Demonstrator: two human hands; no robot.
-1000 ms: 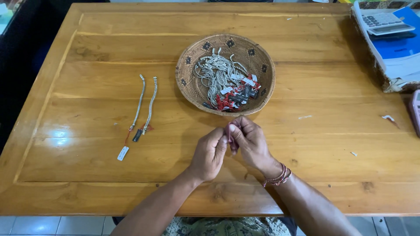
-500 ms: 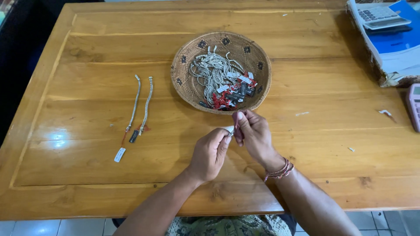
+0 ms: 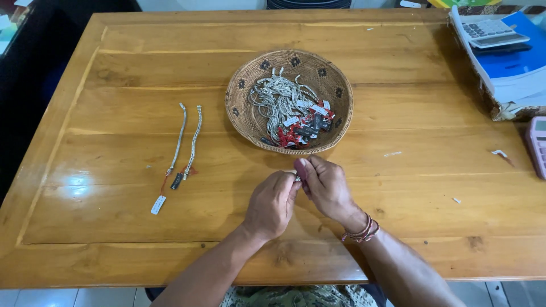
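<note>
- The left hand [image 3: 272,203] and the right hand [image 3: 327,185] meet over the tabletop [image 3: 398,113] near the middle of its near edge, just in front of the woven basket [image 3: 341,91].
- Both hands are pinched together on one small item [image 3: 298,177]: a glint of silver shows between the fingertips, with something dark red against the right thumb. It is too small and too covered to tell exactly what it is; it looks like one of the bracelet pieces with its red string.
- The right wrist wears a few red thread bands [image 3: 360,228].
- Two silver bracelets [image 3: 187,139] lie straight and side by side toward the left edge of the tabletop, well apart from the hands, each with a tag at its near end: a white tag [image 3: 158,204] and a dark tag [image 3: 177,181] on red thread.
- The basket holds a tangled heap of silver chains [image 3: 278,102] with red strings and small tags [image 3: 307,125] bunched on its near right side.
- As a judgement: two pieces are laid out finished, one is in the hands, and most of the heap in the basket is not yet handled.
- At the far right corner lie a calculator [image 3: 492,29] on blue and white papers [image 3: 520,68], and a pink device [image 3: 537,145] lies at the right edge.
</note>
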